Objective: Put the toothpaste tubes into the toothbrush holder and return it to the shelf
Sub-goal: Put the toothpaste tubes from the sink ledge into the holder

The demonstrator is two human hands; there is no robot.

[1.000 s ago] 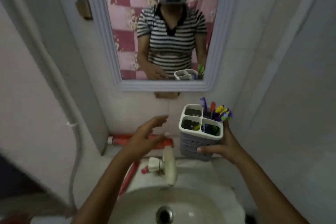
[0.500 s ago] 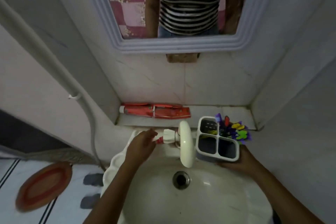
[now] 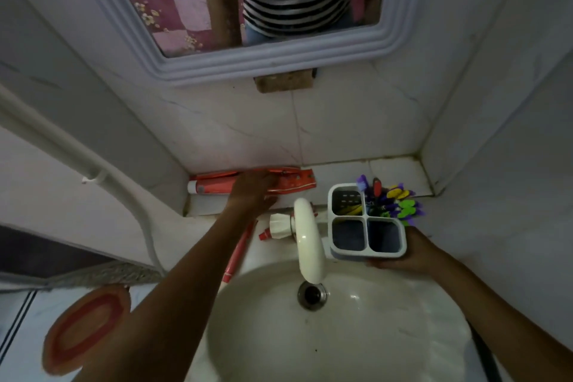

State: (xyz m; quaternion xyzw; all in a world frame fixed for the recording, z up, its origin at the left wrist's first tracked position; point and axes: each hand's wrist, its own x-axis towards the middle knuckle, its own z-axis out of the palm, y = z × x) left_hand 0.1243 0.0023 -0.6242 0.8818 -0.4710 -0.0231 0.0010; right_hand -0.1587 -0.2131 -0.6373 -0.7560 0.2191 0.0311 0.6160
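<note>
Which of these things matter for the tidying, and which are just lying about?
Part of the job: red tubes on the shelf; third tube beside the sink; holder in the right hand; left hand.

Just there: tap, mirror, pipe, brushes.

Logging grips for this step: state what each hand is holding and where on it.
The right hand holds the toothbrush holder by its near lower side. The left hand lies over the middle of the red toothpaste tubes on the shelf; grip unclear.
</note>
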